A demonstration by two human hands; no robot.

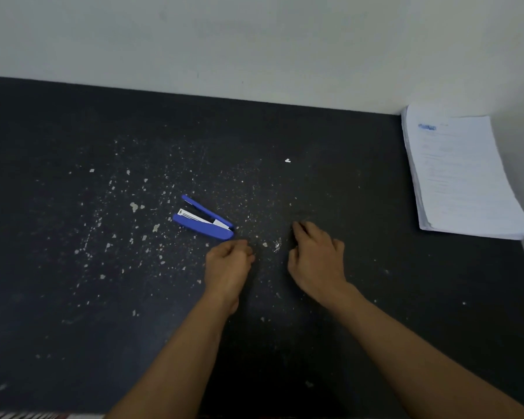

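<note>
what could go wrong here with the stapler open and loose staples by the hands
The loose staples lie between the left hand and right hand and could prick a fingertip. Among the pale flecks on the table, some may be missed. The open stapler could snap shut on a finger.

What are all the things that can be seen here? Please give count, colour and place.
stapler: one, blue, swung open, middle of the table
staples: one small loose heap, silver, between the hands
papers: one stack, white with faint print, far right corner
scrap: one, white, beyond the hands
table: one, black with pale specks
wall: pale, behind the table
left hand: one, fingers curled, beside the stapler's hinge end
right hand: one, fingertips down on the table, right of the staples
</note>
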